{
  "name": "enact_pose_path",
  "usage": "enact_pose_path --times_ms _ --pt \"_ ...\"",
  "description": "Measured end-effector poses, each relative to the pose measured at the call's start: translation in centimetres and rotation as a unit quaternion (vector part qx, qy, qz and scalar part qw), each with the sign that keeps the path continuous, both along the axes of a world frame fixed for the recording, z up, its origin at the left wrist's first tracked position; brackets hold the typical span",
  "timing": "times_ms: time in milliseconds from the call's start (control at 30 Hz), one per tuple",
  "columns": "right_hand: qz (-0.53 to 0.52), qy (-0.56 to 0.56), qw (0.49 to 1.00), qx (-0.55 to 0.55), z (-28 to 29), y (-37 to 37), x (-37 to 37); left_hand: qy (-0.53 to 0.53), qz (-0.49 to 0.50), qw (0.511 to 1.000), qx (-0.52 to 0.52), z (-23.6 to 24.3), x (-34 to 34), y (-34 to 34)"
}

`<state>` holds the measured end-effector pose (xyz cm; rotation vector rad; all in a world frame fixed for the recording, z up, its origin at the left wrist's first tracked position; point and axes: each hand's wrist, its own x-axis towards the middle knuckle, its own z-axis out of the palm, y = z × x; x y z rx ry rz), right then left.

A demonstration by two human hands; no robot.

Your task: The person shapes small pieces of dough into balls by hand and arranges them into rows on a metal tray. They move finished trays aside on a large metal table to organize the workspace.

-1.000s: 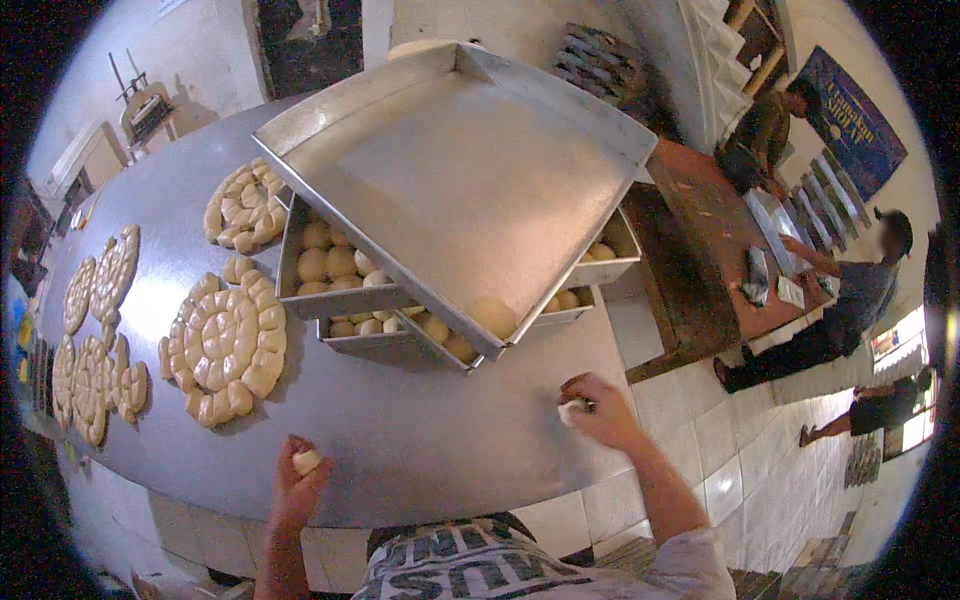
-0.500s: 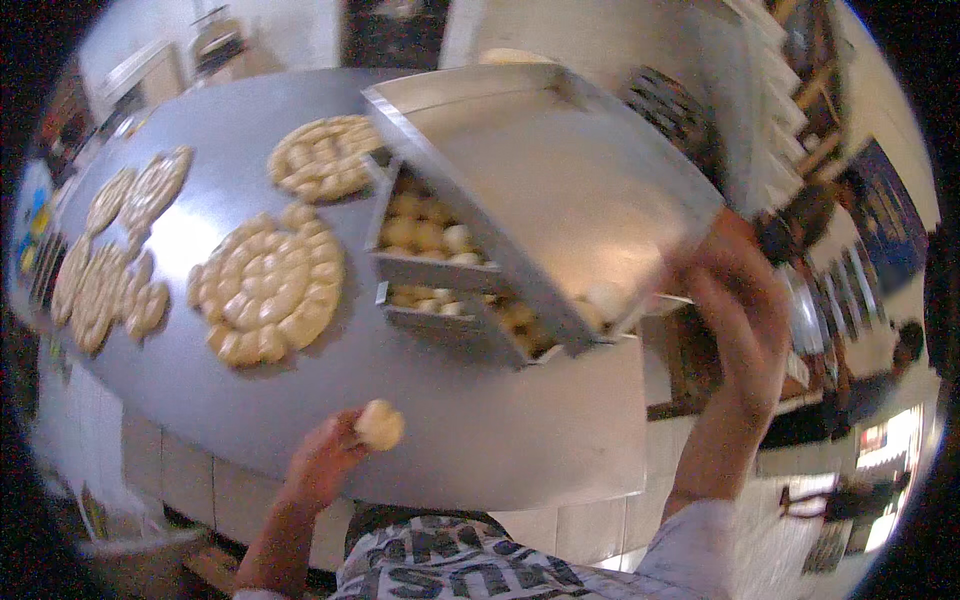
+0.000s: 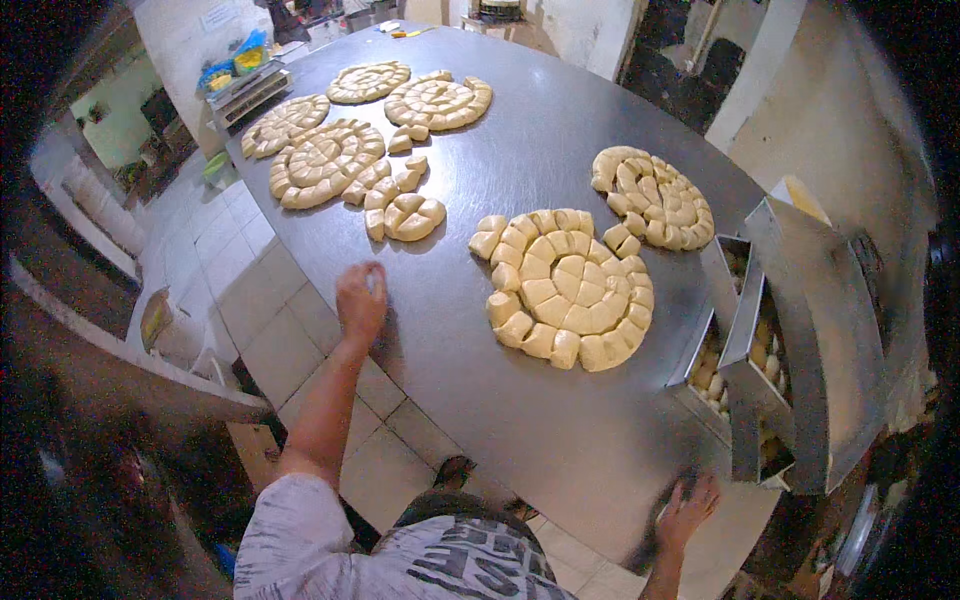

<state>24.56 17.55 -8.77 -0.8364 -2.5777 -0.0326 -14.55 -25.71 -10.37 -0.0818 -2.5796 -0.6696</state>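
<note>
Over the table's left edge my left hand (image 3: 362, 302) has its fingers curled toward the thumb; whatever they may hold is hidden. Just beyond it lies a small cluster of cut dough pieces (image 3: 408, 216). Low on the right, my right hand (image 3: 688, 512) is open, fingers apart, above the metal table (image 3: 600, 440) and below the stacked trays. A large round of dough cut into blocks (image 3: 572, 288) lies between the hands, farther from me. Behind it to the right is another cut dough round (image 3: 655, 198).
Several more dough rounds (image 3: 328, 163) lie at the far left. Metal trays (image 3: 745, 370) of dough balls (image 3: 708, 375) are stacked at the right, with a large tilted tray (image 3: 825, 330) on top. A scale-like metal box (image 3: 252, 95) stands beyond the left edge, above a tiled floor (image 3: 285, 300).
My view has swung left. My right hand has left the large tray and come down near the table's front. The dough ball earlier in my left hand is no longer visible there.
</note>
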Motion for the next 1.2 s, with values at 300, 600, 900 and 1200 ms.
enact_pose_path --times_ms 300,600,900,1200 --pt "-0.062 0.010 0.996 0.056 -1.1 -0.2 4.1 -0.043 0.024 0.998 0.048 -2.5 -14.8 -1.2" --pt "0.002 0.062 0.998 0.011 -0.5 -1.8 3.6 -0.070 -0.027 0.995 0.059 -1.8 -4.5 -2.9" --pt "-0.053 0.017 0.996 -0.076 -1.4 3.2 4.5 -0.235 -0.215 0.815 0.485 4.9 10.7 11.1" --pt "0.011 0.023 0.986 -0.166 3.5 6.0 7.6 -0.358 -0.239 0.810 0.397 5.9 16.5 18.7"
